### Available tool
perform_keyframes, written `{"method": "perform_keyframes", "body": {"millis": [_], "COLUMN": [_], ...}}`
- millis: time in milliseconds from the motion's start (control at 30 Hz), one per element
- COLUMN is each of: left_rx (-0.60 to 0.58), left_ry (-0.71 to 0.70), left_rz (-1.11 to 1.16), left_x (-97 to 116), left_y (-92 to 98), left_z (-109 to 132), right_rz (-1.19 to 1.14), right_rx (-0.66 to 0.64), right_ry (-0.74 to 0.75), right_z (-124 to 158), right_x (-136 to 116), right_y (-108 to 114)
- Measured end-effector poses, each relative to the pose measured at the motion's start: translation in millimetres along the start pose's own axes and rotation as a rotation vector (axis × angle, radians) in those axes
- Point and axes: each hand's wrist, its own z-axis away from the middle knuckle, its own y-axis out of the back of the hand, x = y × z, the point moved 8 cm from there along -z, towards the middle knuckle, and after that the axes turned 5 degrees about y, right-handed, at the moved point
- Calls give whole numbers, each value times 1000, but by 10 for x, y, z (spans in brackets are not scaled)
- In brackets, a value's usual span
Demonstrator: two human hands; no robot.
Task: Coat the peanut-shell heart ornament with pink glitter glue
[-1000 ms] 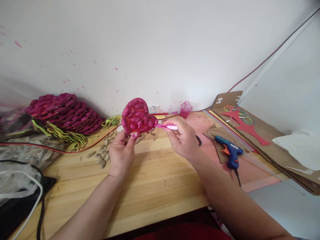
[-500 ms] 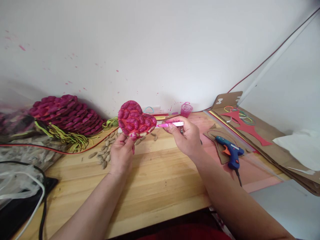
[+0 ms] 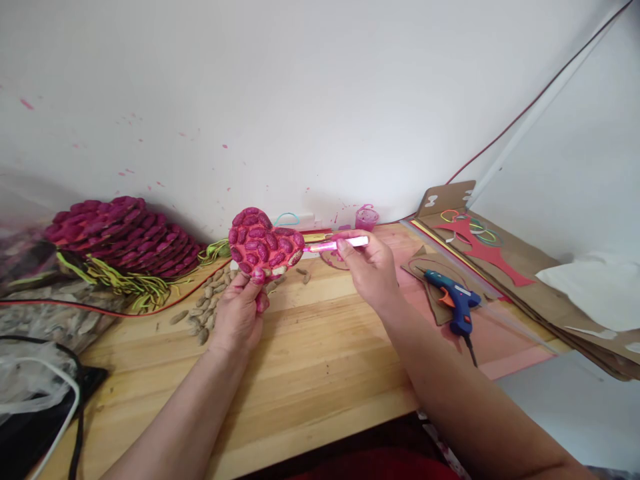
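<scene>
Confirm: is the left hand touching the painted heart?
Touching. Head view shows the left hand pinching the painted heart by its lower edge.

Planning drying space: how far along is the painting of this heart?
Done: most shells on the heart look magenta; a pile of painted hearts lies left. In hand: left hand holds it, right hand puts the brush to its right edge. Left: pale spots along its lower edge.
</scene>
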Motion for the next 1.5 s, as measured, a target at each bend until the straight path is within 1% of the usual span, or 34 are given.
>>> {"method": "perform_keyframes", "body": {"millis": [133,267,433,633,800,1000,1167,1333,1500], "left_rx": [-2,-12,0,13,22,24,28,33,66], "left_ry": [11,9,-16,-50,-68,-59,3,102,190], "left_rz": [3,-2,-26,-54,-77,-64,-6,57,108], "left_x": [-16,-22,-7,20,25,15,-23,-77,-136], "left_y": [8,12,25,19,37,41,31,18,42], "left_z": [-8,-14,-14,-13,-19,-28,-25,-6,10], "right_rz": [-22,-30,83,37,129,27,71,-55,-2], "right_rx": [19,4,17,-34,23,-30,22,-47,-17], "right_ry": [8,10,89,93,118,95,81,70,82], "right_z": [2,10,21,48,36,29,31,34,30], "right_x": [1,15,-51,-29,-93,-42,-36,-35,-45], "right_y": [5,-16,3,-56,4,-46,-3,-79,-47]}}
